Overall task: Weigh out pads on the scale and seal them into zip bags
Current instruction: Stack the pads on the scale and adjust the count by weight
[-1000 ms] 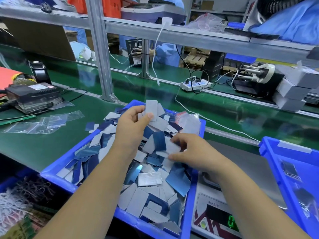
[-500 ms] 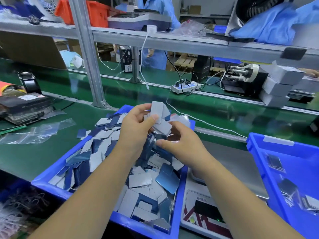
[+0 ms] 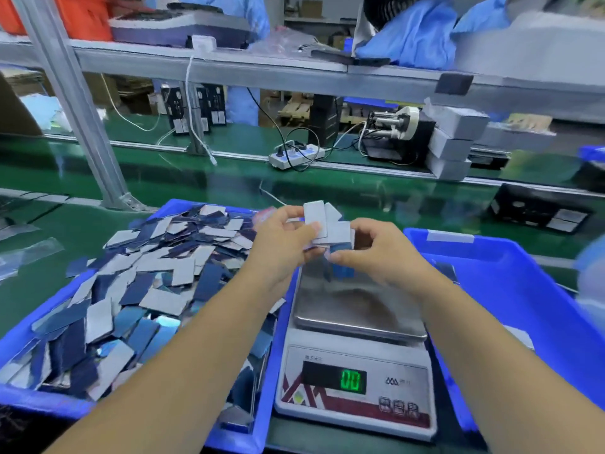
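Weighing not begun. Head view, frame centre: left hand and right hand, fingers curled, jointly grip a fanned batch of pads above the scale; platter bare, display zero. Left: bin heaped with pads. Bagging and sealing outstanding.

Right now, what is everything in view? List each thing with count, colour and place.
Pads: many, grey and blue, heaped in left bin; a handful held over the scale.
Left bin: one, blue, left of scale.
Scale: one, white with steel pan, centre, display reads 00.
Right bin: one, blue, right of scale.
Power strip: one, white, far on green bench.
Left hand: grips pads.
Right hand: pinches pads.
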`<state>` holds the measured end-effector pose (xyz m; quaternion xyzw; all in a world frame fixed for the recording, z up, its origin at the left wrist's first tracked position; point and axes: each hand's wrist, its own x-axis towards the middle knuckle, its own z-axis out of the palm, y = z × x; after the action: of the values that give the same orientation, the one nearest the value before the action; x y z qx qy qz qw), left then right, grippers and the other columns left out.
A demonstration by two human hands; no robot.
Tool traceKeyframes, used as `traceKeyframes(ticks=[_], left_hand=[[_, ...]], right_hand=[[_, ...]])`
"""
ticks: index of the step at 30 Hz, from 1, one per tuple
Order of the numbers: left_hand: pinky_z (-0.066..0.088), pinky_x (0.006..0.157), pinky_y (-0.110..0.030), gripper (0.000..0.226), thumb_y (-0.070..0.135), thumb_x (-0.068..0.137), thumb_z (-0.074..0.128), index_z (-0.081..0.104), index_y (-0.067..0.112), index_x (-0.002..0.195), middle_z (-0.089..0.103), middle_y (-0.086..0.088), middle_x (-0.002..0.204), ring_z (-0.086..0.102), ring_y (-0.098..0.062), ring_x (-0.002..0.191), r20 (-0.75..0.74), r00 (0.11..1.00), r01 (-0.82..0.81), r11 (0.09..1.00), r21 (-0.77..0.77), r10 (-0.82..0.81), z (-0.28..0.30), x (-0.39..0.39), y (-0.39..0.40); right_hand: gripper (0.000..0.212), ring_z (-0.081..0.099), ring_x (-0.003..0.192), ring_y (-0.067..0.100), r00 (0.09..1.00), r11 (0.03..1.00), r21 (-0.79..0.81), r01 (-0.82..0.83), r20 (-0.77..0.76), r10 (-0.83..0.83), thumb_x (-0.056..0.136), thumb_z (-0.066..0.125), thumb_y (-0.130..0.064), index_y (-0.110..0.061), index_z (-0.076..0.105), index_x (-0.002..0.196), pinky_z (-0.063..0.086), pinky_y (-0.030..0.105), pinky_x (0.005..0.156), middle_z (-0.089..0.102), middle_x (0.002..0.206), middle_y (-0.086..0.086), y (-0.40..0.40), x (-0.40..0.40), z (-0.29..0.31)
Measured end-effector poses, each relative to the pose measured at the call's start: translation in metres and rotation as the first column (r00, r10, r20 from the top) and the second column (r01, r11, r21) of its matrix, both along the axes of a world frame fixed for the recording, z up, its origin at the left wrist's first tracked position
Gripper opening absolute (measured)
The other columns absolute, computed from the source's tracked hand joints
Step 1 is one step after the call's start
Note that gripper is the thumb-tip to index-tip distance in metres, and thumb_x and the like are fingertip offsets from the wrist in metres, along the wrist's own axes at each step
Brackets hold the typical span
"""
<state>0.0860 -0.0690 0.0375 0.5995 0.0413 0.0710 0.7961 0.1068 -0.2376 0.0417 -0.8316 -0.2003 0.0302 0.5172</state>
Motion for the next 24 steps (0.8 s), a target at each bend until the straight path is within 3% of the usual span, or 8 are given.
traceKeyframes(ticks=[3, 5, 8, 11, 13, 18, 21, 24], left_hand=[[0.061, 0.062, -0.032, 0.026, -0.003, 0.093, 0.061, 0.057, 0.015, 0.11, 0.073, -0.007, 0.089, 0.07, -0.014, 0.066, -0.074, 0.996, 0.066, 0.99, 0.125, -0.057, -0.011, 0.0, -0.009], [0.057, 0.074, -0.039, 0.033, 0.005, 0.09, 0.066, 0.057, 0.03, 0.11, 0.073, -0.017, 0.097, 0.068, -0.021, 0.076, -0.068, 0.996, 0.073, 0.918, 0.391, -0.05, -0.021, 0.002, -0.01], [0.054, 0.084, -0.036, 0.035, 0.023, 0.087, 0.068, 0.054, 0.042, 0.114, 0.072, 0.0, 0.102, 0.067, -0.02, 0.091, -0.046, 0.997, 0.071, 0.741, 0.668, -0.055, -0.031, 0.002, -0.009], [0.042, 0.074, -0.014, 0.032, 0.031, 0.087, 0.065, 0.061, 0.041, 0.118, 0.065, 0.014, 0.105, 0.059, -0.011, 0.098, -0.036, 0.997, 0.07, 0.557, 0.828, -0.072, -0.035, 0.001, -0.01], [0.038, 0.071, -0.016, 0.024, 0.032, 0.089, 0.062, 0.065, 0.04, 0.112, 0.062, 0.016, 0.1, 0.052, -0.012, 0.102, -0.01, 0.995, 0.053, 0.459, 0.887, -0.096, -0.034, 0.001, -0.01], [0.028, 0.109, -0.037, 0.032, 0.04, 0.094, 0.059, 0.065, 0.035, 0.125, 0.052, 0.013, 0.126, 0.031, -0.018, 0.124, -0.008, 0.992, 0.041, 0.272, 0.961, -0.123, -0.033, -0.001, -0.007], [0.03, 0.107, -0.026, 0.027, 0.032, 0.095, 0.061, 0.068, 0.034, 0.121, 0.054, 0.016, 0.119, 0.036, -0.01, 0.121, 0.104, 0.986, -0.042, 0.414, 0.909, -0.128, -0.031, -0.004, -0.004], [0.038, 0.071, -0.002, 0.028, 0.014, 0.092, 0.059, 0.072, 0.039, 0.087, 0.064, 0.016, 0.089, 0.051, 0.006, 0.082, 0.246, 0.969, -0.189, 0.711, 0.677, 0.023, -0.026, -0.006, 0.004]], right_hand=[[0.025, 0.062, 0.063, 0.001, 0.998, 1.0, 0.001, -0.005, -0.066, 0.005, 0.074, 0.085, -0.008, -0.027, 0.071, 0.084, 0.048, 0.015, 0.061, 0.072, 0.07, -0.009, -0.021, 0.001, -0.007], [0.027, 0.054, 0.053, 0.0, 0.998, 0.999, -0.022, 0.041, -0.048, -0.042, 0.073, 0.086, -0.01, -0.026, 0.069, 0.085, 0.042, 0.01, 0.054, 0.065, 0.059, -0.013, -0.031, 0.004, -0.012], [0.028, 0.055, 0.056, 0.0, 0.99, 0.988, -0.059, 0.141, -0.006, -0.141, 0.071, 0.088, -0.019, -0.027, 0.068, 0.088, 0.042, 0.011, 0.055, 0.065, 0.061, -0.012, -0.042, 0.007, -0.021], [0.02, 0.058, 0.06, 0.0, 0.989, 0.983, -0.114, 0.145, 0.026, -0.143, 0.073, 0.087, -0.023, -0.027, 0.07, 0.084, 0.048, 0.017, 0.061, 0.069, 0.066, -0.011, -0.044, 0.008, -0.028], [0.014, 0.058, 0.061, -0.002, 0.988, 0.973, -0.186, 0.135, 0.097, -0.119, 0.075, 0.085, -0.028, -0.029, 0.072, 0.081, 0.047, 0.016, 0.062, 0.069, 0.068, -0.014, -0.043, 0.007, -0.03], [0.013, 0.055, 0.073, -0.008, 0.971, 0.94, -0.309, 0.146, 0.224, -0.077, 0.076, 0.083, -0.036, -0.036, 0.071, 0.08, 0.04, 0.009, 0.062, 0.064, 0.073, -0.019, -0.04, 0.001, -0.03], [0.017, 0.052, 0.075, -0.013, 0.961, 0.939, -0.28, 0.202, 0.239, -0.135, 0.076, 0.083, -0.036, -0.036, 0.068, 0.084, 0.037, 0.004, 0.064, 0.064, 0.082, -0.019, -0.043, 0.001, -0.028], [0.017, 0.056, 0.074, -0.008, 0.955, 0.934, -0.239, 0.266, 0.201, -0.22, 0.077, 0.083, -0.032, -0.035, 0.067, 0.081, 0.038, 0.003, 0.06, 0.066, 0.076, -0.019, -0.048, 0.004, -0.031]])
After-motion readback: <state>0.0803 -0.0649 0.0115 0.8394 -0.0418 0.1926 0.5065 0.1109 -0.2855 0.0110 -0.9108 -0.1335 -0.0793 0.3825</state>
